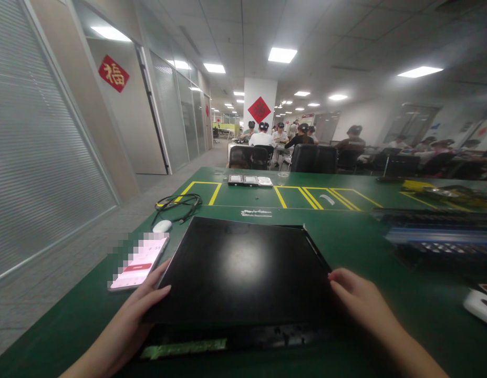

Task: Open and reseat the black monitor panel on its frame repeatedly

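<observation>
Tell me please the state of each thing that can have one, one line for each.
Left hand: holding the panel's left edge.
Right hand: at its right side, exact grip unclear.
Panel: glossy face up, reflecting light.
Phone: face up, screen lit, partly pixelated.
Cable: loosely coiled.
Boxes: three, in a row.
Ceiling lights: on.

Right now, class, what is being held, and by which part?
A black panel: the left hand grips its left edge; the right hand is at the right edge, its grip unclear.
</observation>
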`<state>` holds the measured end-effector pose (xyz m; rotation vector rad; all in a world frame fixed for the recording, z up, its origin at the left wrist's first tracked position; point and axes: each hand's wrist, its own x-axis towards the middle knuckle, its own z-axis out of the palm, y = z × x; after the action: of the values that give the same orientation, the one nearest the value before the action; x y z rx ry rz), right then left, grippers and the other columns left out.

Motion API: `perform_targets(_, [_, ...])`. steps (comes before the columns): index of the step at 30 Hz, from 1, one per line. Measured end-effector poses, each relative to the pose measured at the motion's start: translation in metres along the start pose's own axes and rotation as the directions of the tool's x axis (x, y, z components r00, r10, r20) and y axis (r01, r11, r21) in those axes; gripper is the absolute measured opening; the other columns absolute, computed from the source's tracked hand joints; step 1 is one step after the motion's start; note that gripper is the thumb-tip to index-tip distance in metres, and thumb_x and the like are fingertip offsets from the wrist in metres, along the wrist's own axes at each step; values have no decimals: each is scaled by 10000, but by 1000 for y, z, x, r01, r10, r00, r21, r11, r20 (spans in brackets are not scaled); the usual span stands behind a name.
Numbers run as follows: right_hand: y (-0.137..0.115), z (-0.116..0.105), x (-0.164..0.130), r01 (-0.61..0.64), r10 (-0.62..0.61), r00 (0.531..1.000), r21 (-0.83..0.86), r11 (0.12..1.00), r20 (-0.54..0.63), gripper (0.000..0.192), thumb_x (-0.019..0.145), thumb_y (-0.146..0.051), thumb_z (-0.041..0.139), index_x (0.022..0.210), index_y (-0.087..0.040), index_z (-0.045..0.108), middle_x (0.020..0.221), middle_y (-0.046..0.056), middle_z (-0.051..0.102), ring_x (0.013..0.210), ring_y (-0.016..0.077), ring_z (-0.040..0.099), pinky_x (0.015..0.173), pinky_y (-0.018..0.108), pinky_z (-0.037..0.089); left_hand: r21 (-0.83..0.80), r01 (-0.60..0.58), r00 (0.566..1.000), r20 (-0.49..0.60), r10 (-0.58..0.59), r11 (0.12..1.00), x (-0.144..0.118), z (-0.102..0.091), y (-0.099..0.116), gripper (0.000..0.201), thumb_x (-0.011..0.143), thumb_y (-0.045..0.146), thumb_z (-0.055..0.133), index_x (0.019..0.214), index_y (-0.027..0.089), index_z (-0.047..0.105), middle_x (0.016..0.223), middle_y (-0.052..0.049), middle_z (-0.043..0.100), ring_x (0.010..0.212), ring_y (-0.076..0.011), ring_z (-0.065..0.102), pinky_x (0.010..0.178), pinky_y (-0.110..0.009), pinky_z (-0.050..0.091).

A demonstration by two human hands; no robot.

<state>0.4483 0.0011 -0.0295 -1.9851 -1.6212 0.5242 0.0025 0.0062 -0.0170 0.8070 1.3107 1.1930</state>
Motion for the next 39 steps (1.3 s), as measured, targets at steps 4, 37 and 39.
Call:
perform_targets(4, [1,1,2,11,-10,1000,-21,1000,7,306,815,-461,483,870,-253,701,830,41,752,770,232,687,685,339,486,-40,13,999,37,-11,999,1,-1,1,794,763,441,721,1498,338,441,1357,-44,694,1208,-349,647,925,-420,576])
perform_targets(37, [0,0,1,38,-38,999,-26,999,13,276,835,-418,474,847,-243,687,779,34,726,731,225,677,665,340,485,290,-316,937,-55,345,903,15,-22,-13,421,786,506,689,1181,370,739,1555,61,493,1464,-350,340,1206,-489,242])
perform_targets(39, [0,-1,1,46,-46,999,-22,999,7,269,835,-411,481,836,-245,692,766,29,723,721,220,677,656,333,484,319,-322,934,-46,354,891,16,-24,-13,425,791,514,689,1188,371,736,1545,48,507,1457,-353,353,1207,-485,238])
